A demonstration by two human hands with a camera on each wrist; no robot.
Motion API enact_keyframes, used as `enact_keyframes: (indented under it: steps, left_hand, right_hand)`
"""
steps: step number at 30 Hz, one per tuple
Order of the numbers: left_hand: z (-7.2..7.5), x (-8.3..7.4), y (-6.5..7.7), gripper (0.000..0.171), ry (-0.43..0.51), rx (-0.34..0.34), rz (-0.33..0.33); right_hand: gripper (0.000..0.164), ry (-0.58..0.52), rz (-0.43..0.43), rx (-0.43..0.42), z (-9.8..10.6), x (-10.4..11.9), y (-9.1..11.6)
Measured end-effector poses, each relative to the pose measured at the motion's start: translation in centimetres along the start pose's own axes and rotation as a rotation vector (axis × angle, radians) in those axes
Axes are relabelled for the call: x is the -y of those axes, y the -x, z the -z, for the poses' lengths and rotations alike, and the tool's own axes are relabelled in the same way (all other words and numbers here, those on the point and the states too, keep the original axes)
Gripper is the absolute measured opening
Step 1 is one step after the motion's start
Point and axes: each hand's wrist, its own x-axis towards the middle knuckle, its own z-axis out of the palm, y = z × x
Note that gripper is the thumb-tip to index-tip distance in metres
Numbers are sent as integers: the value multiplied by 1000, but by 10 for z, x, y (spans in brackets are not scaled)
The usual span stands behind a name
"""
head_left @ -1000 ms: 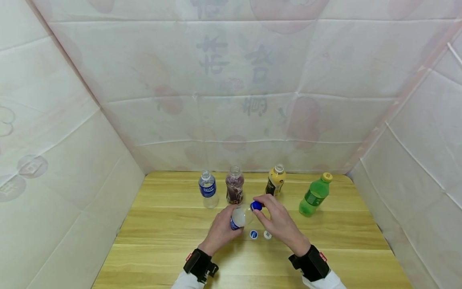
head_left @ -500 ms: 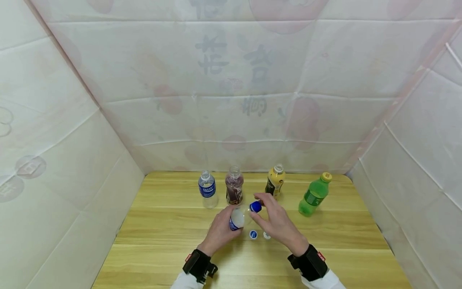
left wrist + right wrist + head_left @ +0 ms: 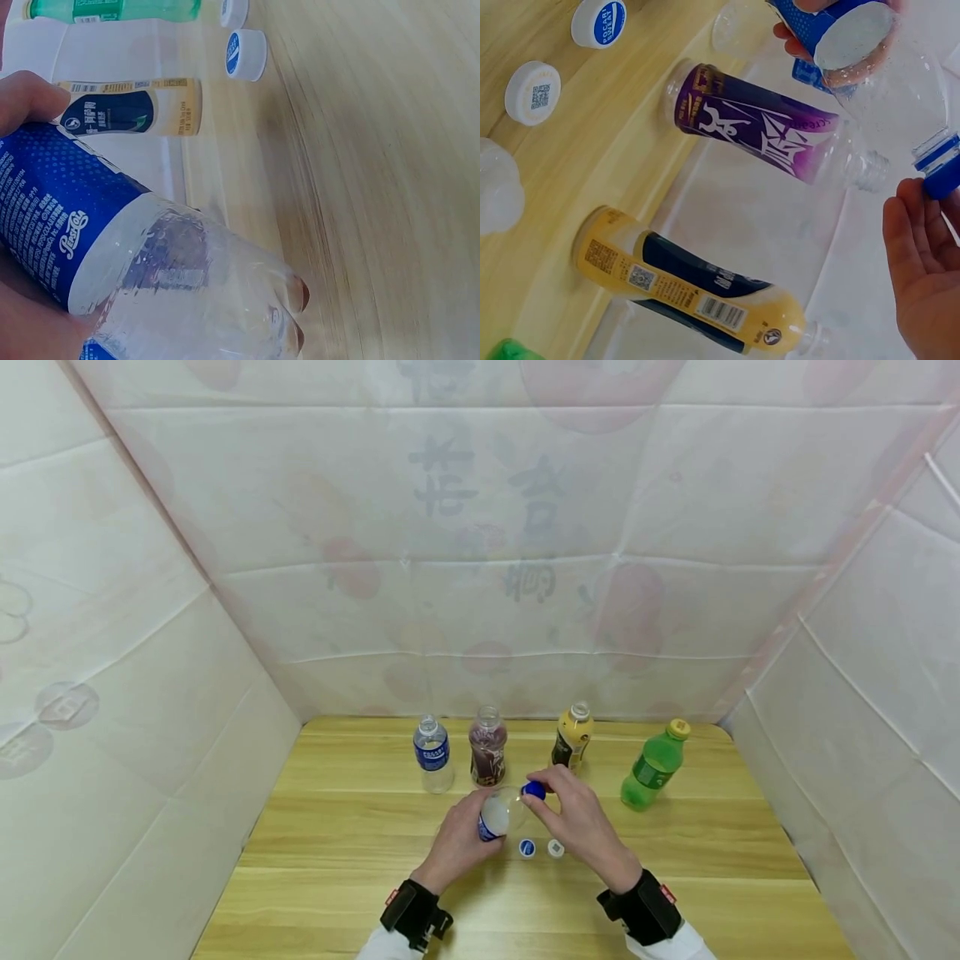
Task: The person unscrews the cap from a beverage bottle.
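My left hand (image 3: 459, 839) grips a clear Pepsi bottle (image 3: 202, 277) round its blue label (image 3: 60, 202). The bottle is tilted, its neck pointing right toward my other hand. At the neck, a blue cap (image 3: 533, 789) sits between the thumb and fingers of my right hand (image 3: 581, 822). In the right wrist view the cap is on the bottle's mouth, cut off by the frame edge; how tightly it sits I cannot tell. Two white caps, one with a blue top (image 3: 527, 848) and one with a printed code (image 3: 556, 848), lie on the table just below the bottle.
Behind the hands stand an uncapped clear bottle with blue label (image 3: 432, 756), an uncapped purple-labelled bottle (image 3: 487, 747) and an uncapped yellow bottle (image 3: 573, 735). Farther right is a green bottle (image 3: 651, 772) with a yellow cap. White sheets (image 3: 480, 610) enclose the wooden table (image 3: 337, 860).
Half a second ago the right fingers were spread wider about the blue cap; now they have drawn in on it. The left hand and bottle stay nearly in place.
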Motion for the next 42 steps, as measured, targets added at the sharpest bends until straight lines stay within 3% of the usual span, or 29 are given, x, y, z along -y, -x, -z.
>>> enact_keyframes:
  steps: [17, 27, 42]
  left_hand:
    - [0, 2, 1, 74, 12, -24, -4]
    - [2, 4, 1, 72, 30, -42, 6]
    - [6, 12, 4, 71, 50, -70, 26]
  right_hand:
    - [38, -30, 105, 32, 6, -2, 3]
    - [42, 30, 49, 26, 14, -14, 14]
    - [37, 121, -67, 33, 21, -55, 52]
